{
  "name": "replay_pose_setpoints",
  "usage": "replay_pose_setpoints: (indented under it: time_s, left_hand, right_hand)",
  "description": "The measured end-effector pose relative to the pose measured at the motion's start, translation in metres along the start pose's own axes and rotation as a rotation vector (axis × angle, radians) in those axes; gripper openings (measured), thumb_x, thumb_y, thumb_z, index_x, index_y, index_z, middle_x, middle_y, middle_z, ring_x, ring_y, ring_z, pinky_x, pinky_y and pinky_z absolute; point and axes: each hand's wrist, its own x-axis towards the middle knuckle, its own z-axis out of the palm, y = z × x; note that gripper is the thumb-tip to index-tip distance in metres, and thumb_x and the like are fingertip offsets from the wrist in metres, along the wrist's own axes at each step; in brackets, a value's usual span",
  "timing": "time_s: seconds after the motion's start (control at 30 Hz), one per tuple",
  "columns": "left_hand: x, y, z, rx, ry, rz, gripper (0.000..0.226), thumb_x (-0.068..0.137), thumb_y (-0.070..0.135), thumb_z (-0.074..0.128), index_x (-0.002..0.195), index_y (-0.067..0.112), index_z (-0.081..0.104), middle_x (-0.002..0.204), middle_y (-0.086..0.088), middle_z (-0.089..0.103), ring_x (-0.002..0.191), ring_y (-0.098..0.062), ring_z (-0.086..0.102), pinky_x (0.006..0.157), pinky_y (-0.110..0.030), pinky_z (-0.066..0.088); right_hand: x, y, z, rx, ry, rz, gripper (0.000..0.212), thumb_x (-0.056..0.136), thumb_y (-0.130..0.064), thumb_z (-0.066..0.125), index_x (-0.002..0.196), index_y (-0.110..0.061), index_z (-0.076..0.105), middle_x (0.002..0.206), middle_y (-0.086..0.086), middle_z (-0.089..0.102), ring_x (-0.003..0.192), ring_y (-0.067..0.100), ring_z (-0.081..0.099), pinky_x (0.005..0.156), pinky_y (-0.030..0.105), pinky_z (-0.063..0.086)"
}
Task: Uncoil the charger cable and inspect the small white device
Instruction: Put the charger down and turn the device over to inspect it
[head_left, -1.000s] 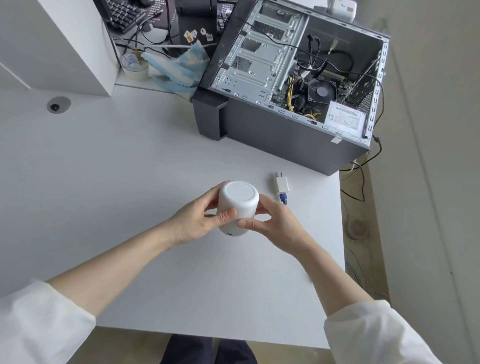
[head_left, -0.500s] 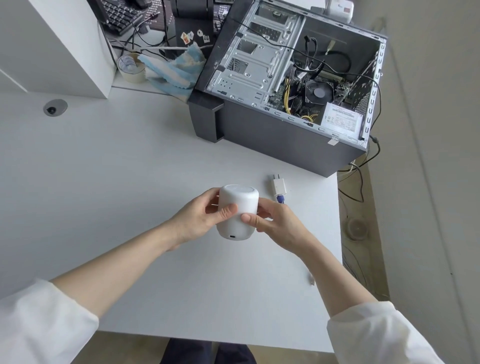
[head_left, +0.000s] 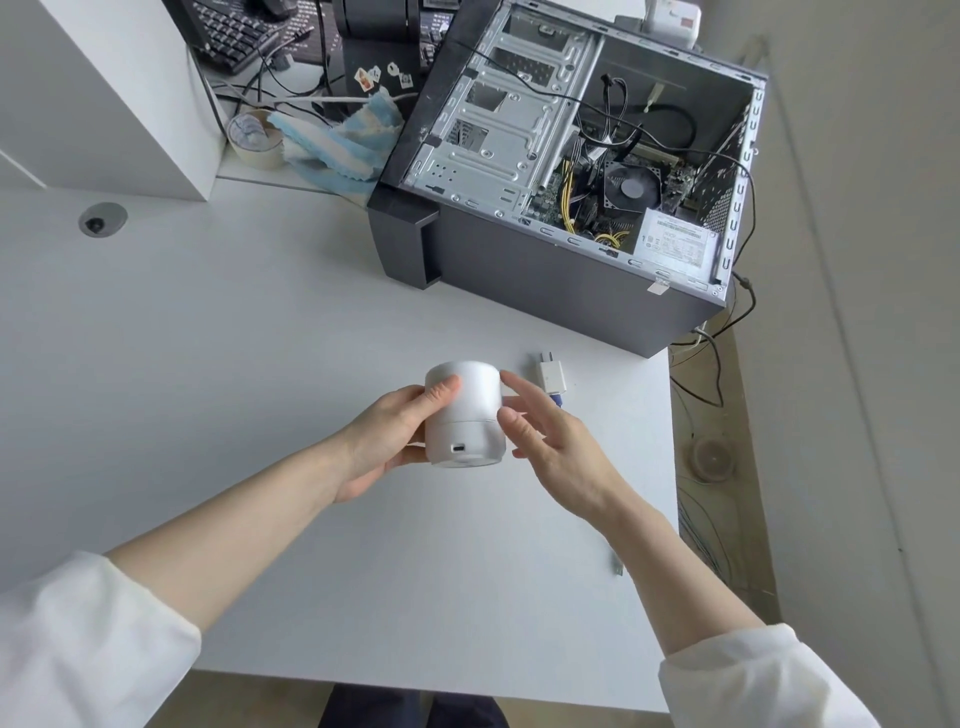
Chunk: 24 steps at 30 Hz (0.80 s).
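White device (head_left: 464, 413) has tipped since half a second ago: port side now faces the camera, and it's held just above the table (head_left: 208, 364) near the charger plug (head_left: 550, 375). Smooth matte cylinder with rounded edges and a small slot port low on its wall. Left hand (head_left: 387, 434) clasps it with the thumb on top; right hand (head_left: 545, 436) has let go, fingers spread, fingertips just beside it.

An open PC case (head_left: 545, 280) lies on its side at the far right of the white surface (head_left: 208, 364), its fan (head_left: 631, 184), yellow wires (head_left: 569, 208) and labelled power supply (head_left: 678, 244) exposed. Behind its left end lie a blue-and-white cloth (head_left: 332, 145) and a tape roll (head_left: 254, 137), with a black keyboard (head_left: 234, 31) farther back among dark cables. A round grommet (head_left: 101, 221) sits in the surface at far left, near a white cabinet (head_left: 104, 93).
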Motion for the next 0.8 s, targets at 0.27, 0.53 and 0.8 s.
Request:
replay_pose_setpoints:
  time_s: [0.27,0.53,0.8]
  left_hand:
    - [0.003,0.003,0.001,-0.006,0.005,-0.069,0.065,0.085,0.065,0.055,0.124,0.014,0.065,0.116,-0.012,0.074,0.107,-0.027,0.070,0.098,-0.041,0.054]
    - [0.004,0.003,0.005,0.001,0.044,-0.040,0.066,0.084,0.066,0.055,0.131,0.020,0.053,0.119,-0.011,0.070,0.098,-0.032,0.073,0.088,-0.041,0.059]
    - [-0.004,0.003,0.006,0.009,0.036,0.070,0.053,0.093,0.050,0.051,0.140,0.031,0.036,0.128,0.001,0.063,0.094,-0.029,0.074,0.087,-0.038,0.059]
  right_hand:
    - [0.002,-0.004,-0.007,-0.130,-0.037,-0.120,0.090,0.078,-0.059,0.075,0.153,-0.041,0.030,0.152,-0.021,0.040,0.132,0.000,0.047,0.098,0.029,0.051]
    - [0.006,-0.003,-0.010,-0.070,-0.030,-0.086,0.087,0.074,-0.054,0.081,0.149,-0.039,0.040,0.147,-0.020,0.047,0.128,0.000,0.051,0.100,0.037,0.054]
    - [0.004,0.005,-0.008,0.107,0.049,0.000,0.075,0.079,-0.053,0.077,0.145,-0.034,0.048,0.139,-0.015,0.056,0.121,-0.001,0.057,0.079,0.014,0.053]
